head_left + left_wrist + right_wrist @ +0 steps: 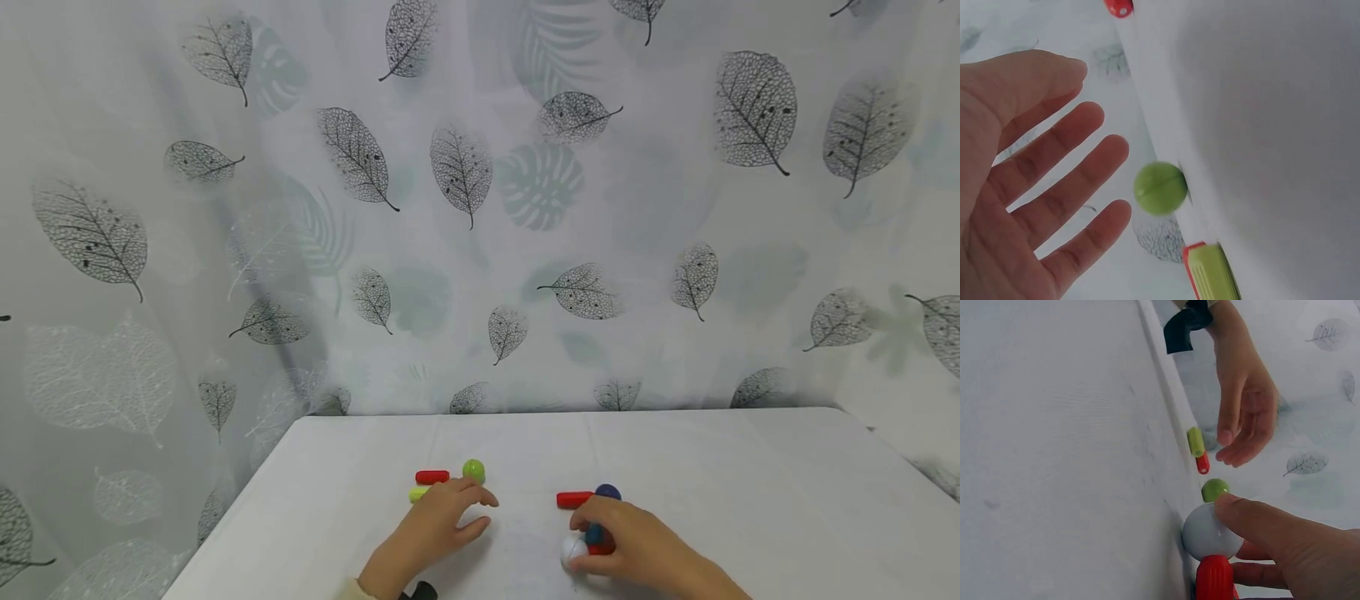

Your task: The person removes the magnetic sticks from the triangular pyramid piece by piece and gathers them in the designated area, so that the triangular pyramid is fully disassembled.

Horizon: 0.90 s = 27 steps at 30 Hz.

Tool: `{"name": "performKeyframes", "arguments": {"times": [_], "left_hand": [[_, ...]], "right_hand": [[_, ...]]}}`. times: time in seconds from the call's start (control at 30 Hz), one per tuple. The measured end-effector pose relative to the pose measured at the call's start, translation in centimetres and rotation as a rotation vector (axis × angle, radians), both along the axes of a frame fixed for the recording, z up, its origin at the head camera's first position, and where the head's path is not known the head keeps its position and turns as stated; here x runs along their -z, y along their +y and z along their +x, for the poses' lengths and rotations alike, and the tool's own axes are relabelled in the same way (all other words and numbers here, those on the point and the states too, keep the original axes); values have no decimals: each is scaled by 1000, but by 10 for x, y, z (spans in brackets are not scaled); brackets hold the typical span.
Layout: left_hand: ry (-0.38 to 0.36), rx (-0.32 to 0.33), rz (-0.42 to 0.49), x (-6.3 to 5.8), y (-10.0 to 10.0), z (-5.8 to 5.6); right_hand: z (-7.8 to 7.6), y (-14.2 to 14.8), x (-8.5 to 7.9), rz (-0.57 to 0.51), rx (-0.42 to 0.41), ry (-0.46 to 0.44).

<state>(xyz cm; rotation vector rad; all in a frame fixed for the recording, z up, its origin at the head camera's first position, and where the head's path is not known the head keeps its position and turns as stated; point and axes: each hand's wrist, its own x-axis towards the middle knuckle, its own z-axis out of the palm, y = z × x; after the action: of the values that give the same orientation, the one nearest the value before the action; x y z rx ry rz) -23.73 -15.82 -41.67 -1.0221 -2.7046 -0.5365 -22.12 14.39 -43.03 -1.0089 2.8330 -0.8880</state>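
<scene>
My right hand (637, 542) pinches a white ball (573, 552) low on the table, its thumb against the ball in the right wrist view. Right beside the ball lies a red ribbed piece (1214, 579); a blue ball (594, 533) shows under the curled fingers. Farther back are another red piece (573, 500) and a dark blue ball (607, 492), partly covered by the hand. My left hand (442, 521) hovers with spread, relaxed fingers and holds nothing. Near its fingertips sit a green ball (1160, 189), a yellow-green ribbed piece (1213, 272) and a red piece (432, 477).
The white table (720, 467) reaches back to a leaf-patterned curtain (480, 208). A small black object (424, 591) shows at the bottom edge beside my left wrist.
</scene>
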Motion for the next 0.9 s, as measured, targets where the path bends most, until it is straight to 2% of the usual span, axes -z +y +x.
{"name": "performKeyframes", "arguments": {"times": [0.07, 0.2, 0.33, 0.53, 0.67, 0.9], "left_hand": [[-43, 4, -26, -2, 5, 2], [-105, 22, -43, -4, 11, 7], [-141, 31, -63, -4, 16, 10], [-250, 25, -73, -3, 25, 13], [-274, 50, -65, 0, 31, 16], [-357, 61, -27, 3, 43, 24]], "right_hand": [[-2, 4, -3, 0, -40, -24], [-6, 10, -8, -23, -147, -128], [-10, 13, -9, -41, -199, -195], [-8, 10, -6, -13, -203, -160], [-5, 8, -5, -19, -204, -138], [-3, 6, -4, -18, -213, -90]]}}
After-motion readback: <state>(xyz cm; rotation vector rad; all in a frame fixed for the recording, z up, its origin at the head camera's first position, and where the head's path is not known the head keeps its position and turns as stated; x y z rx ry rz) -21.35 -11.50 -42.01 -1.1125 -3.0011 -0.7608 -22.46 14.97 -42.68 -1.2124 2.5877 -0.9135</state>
